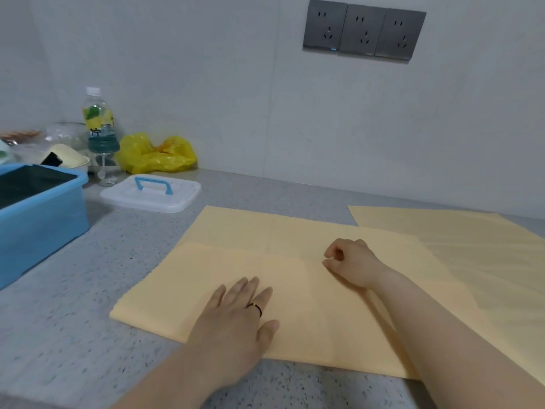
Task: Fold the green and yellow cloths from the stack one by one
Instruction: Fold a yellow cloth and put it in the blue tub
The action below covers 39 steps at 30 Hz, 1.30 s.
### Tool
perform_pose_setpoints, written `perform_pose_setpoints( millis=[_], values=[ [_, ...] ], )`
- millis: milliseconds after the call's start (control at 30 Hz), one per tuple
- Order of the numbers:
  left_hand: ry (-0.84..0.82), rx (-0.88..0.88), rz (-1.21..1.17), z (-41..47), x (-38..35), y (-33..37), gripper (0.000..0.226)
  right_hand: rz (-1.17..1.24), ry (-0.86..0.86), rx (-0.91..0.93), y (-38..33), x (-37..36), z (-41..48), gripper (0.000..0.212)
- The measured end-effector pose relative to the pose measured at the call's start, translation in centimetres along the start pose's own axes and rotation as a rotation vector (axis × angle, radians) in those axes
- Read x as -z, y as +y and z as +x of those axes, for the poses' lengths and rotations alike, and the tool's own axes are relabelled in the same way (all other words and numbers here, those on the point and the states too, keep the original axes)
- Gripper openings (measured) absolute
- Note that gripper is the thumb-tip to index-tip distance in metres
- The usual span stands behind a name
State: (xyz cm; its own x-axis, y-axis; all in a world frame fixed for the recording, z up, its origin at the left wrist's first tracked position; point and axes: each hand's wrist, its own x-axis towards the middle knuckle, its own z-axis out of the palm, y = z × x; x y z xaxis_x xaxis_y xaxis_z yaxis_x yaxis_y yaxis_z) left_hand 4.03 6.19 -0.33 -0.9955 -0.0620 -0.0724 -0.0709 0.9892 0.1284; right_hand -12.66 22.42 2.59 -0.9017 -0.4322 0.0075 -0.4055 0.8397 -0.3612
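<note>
A pale yellow cloth (295, 290) lies on the grey speckled counter, its near part folded up over itself with the folded edge running across the middle. My left hand (236, 314) lies flat on the cloth's near left part, fingers straight, a dark ring on one finger. My right hand (351, 264) rests on the cloth near the folded edge with its fingers curled; whether it pinches the cloth is unclear. A second yellow cloth (460, 240) lies spread flat to the right, partly under the first. No green cloth is in view.
A blue plastic bin (41, 219) stands at the left edge. Behind it are a white lid with a blue handle (150, 193), a drink bottle (98, 122), a crumpled yellow bag (156, 154) and dishes. The wall with three grey sockets (364, 31) bounds the counter's back.
</note>
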Motion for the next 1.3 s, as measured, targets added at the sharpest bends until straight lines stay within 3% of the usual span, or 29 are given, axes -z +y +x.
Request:
perform_pose_setpoints(
  millis=[167,300,367,467,567,833,1133,1300],
  values=[
    [-0.002,-0.004,0.001,0.2,-0.3,0.0,0.057,0.007,-0.004,0.037,-1.3,-0.6,0.4,0.012],
    [-0.031,-0.024,-0.050,0.6,0.1,-0.4,0.059,0.040,0.132,0.095,-1.6,-2.4,0.2,0.011],
    [0.041,-0.018,-0.135,1.7,1.3,-1.5,0.054,0.058,0.155,0.099,-1.5,-2.6,0.2,0.012],
    [0.203,0.047,-0.217,4.5,3.9,-5.0,0.038,0.083,0.154,0.093,-1.3,-2.7,0.4,0.013],
    [0.159,0.169,-0.225,7.0,5.2,-8.7,0.035,0.086,0.159,0.100,-1.3,-2.9,0.5,0.014],
    [-0.079,0.280,-0.209,8.5,6.6,-12.9,0.018,0.100,0.110,0.108,-1.2,-2.5,0.5,0.029],
    [0.041,0.363,-0.336,7.6,5.8,-13.9,0.018,0.075,-0.089,0.084,-1.4,-0.8,1.3,0.023],
    [0.098,0.396,-0.266,8.0,5.1,-14.2,0.020,0.102,-0.063,0.089,-1.2,-1.0,1.3,0.026]
  ],
)
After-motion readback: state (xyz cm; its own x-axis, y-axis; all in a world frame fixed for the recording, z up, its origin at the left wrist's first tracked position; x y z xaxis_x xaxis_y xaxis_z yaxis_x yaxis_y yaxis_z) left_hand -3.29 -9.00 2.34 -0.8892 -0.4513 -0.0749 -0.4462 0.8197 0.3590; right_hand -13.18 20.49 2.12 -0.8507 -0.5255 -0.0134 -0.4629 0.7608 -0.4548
